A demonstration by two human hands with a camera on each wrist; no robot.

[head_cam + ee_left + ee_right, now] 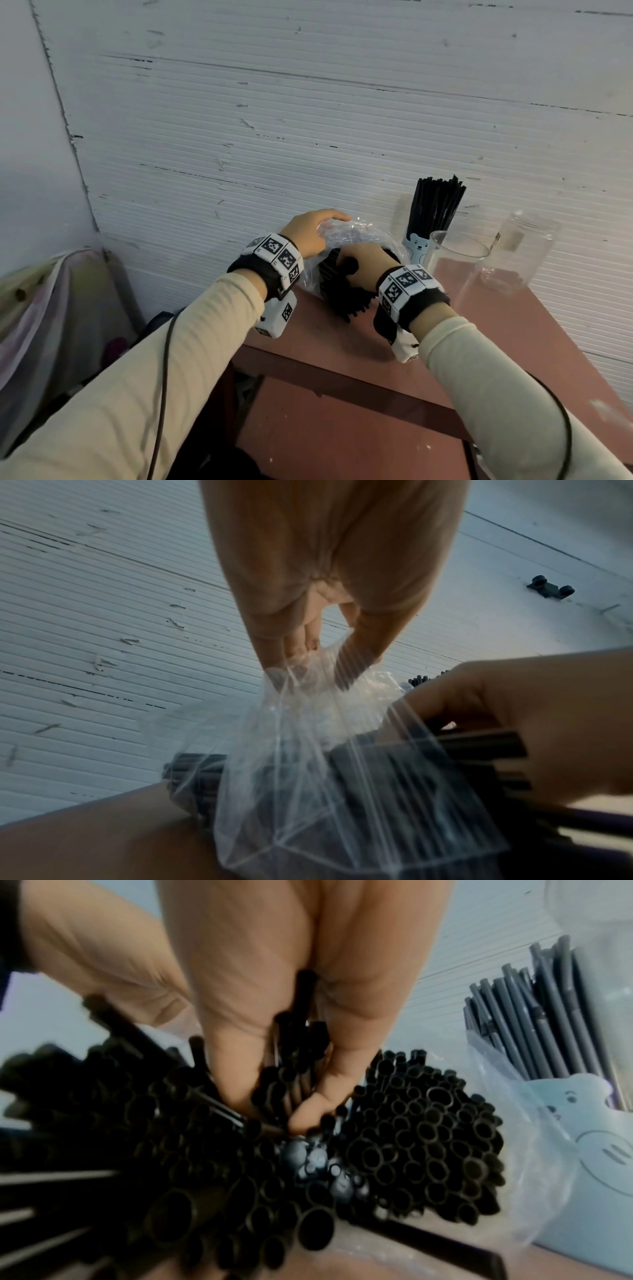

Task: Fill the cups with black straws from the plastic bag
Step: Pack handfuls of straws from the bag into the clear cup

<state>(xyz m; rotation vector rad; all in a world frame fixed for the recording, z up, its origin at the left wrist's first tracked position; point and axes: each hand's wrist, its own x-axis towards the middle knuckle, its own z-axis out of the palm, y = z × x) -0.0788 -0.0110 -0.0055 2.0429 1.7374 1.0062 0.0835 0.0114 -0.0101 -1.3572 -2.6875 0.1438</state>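
While the right hand (274,1031) works at the open ends of the black straws (394,1150), its fingers (308,1112) are curled into the bundle and pinch a small clump between them; straw shafts run up between the fingers toward the palm. Lower centre of the right wrist view: the rest of the bundle fans out, ends toward the camera, lying in the plastic bag (524,1139).

The left hand (329,574), upper centre of the left wrist view, has its fingertips (356,653) closed on a gathered fold of the clear plastic bag and lifts it taut above the straws. In the head view this hand sits at the bag's far top edge, centre of frame.

Outward: the bag rests on the reddish table (359,428), near its far edge. Just right of it stands a pale blue bear cup (416,248), already packed with upright straws. Nearer and right, an empty clear cup (455,270); beyond that, a clear jar (520,253), also empty.

Judgement on the step: taking a bunch for the clear cup. Best to keep the bag pinned taut so it does not drag along, draw the clump straight along the straws' length, and keep the ends level so they drop into the cup together. Loose neighbours may ride out and spill.
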